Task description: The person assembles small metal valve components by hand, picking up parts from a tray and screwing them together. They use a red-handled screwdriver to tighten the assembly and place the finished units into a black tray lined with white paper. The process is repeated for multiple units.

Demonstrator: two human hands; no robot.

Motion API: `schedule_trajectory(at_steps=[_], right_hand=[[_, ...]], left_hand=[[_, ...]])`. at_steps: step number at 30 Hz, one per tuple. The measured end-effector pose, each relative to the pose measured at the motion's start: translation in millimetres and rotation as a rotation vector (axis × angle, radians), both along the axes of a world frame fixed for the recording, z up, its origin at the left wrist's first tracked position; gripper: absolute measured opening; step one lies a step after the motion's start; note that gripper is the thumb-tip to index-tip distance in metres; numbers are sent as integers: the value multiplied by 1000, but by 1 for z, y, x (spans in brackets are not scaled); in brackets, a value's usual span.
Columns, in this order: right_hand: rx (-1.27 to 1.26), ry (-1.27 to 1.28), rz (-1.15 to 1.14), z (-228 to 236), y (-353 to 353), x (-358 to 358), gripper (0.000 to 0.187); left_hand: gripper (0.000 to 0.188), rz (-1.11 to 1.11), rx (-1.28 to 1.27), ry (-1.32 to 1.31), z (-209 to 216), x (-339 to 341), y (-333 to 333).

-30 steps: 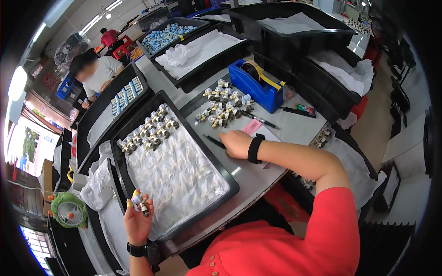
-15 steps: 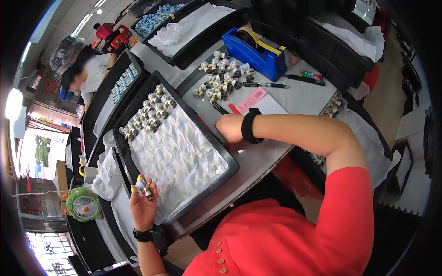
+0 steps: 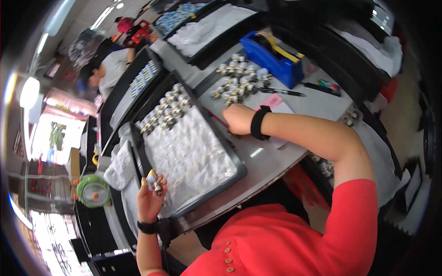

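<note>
My left hand (image 3: 149, 202) holds a small figurine (image 3: 155, 181) in white, yellow and brown upright between thumb and fingers, over the near left corner of a black tray (image 3: 239, 169). The tray is lined with crumpled white paper, and a group of similar figurines (image 3: 168, 110) stands at its far end. My right hand (image 3: 241, 120) is closed on the table beside the tray's right edge. Its fingertips are hidden, so I cannot make out what they hold. Its back partly covers a pink and white notepad (image 3: 282, 110). More figurines (image 3: 239, 80) lie clustered beyond it.
A blue tape dispenser (image 3: 271, 60), a black pen (image 3: 283, 92) and a dark marker (image 3: 322, 89) lie at the far right of the table. A green fan (image 3: 93, 191) stands at left. Another person (image 3: 110, 71) bends over a neighbouring tray.
The whole view has shifted, with the table now further right. My right hand has moved a little away from me and covers more of the notepad. My left hand keeps the figurine.
</note>
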State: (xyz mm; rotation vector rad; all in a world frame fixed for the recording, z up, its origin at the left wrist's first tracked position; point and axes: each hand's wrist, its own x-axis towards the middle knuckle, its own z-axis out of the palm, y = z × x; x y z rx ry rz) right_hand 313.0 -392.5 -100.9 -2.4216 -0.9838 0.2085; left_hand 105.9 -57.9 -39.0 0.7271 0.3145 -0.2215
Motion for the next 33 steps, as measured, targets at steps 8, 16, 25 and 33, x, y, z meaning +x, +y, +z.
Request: schedule_trajectory(at_steps=[8, 16, 25, 33], right_hand=[[-122, 2, -46, -19, 21, 28, 24], [290, 420, -265, 103, -33, 23, 10], [682, -34, 366, 161, 108, -84, 8], [698, -158, 611, 117, 173, -91, 15]], left_hand=[[45, -38, 145, -172, 44, 7, -47], [42, 68, 90, -242, 37, 6, -33], [31, 124, -34, -201, 9, 2, -22], [28, 142, -129, -252, -1, 4, -19]])
